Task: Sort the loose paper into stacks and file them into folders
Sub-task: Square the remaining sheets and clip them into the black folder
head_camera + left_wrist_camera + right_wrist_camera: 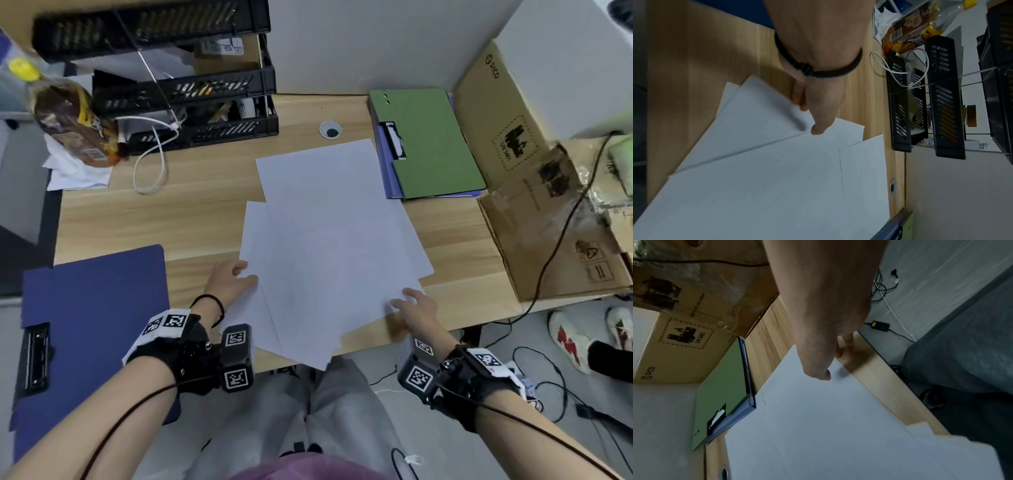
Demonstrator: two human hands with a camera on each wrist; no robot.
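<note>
Loose paper (329, 246) fanned askew, long axes running away across desk (191, 219).

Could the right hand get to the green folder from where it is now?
Probably yes. The right hand rests on the loose paper, and only bare desk separates it from the green folder, which has nothing on top.

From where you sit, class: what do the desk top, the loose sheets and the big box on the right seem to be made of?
Desk top: probably wood-look laminate; pale, even grain stripes, smooth matt surface.
Loose sheets: plain white paper; thin, flat, overlapping, no print visible.
Big box: brown corrugated cardboard, as it looks; dull brown face, printed marks, folded flaps.
</note>
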